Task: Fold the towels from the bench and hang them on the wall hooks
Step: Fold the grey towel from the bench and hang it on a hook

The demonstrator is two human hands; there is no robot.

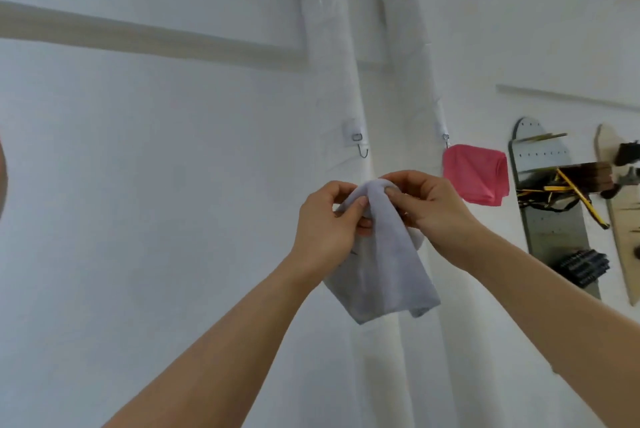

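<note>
Both hands — left hand (323, 219), right hand (427, 209) — pinch the grey towel (381, 265) just below the bare hook (360, 145); pink towel (476, 174) hangs right.

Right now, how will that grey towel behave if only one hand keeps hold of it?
Likely floppy: the grey towel sags in loose folds below where the left hand and right hand pinch its top. Probably light, since fingertip pinches carry it. The fold may fall open; nothing visible holds it together.

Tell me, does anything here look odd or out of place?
Nothing stands out. The pink towel hangs from its hook, the other hook is bare, and both hands hold the grey towel below it.
</note>
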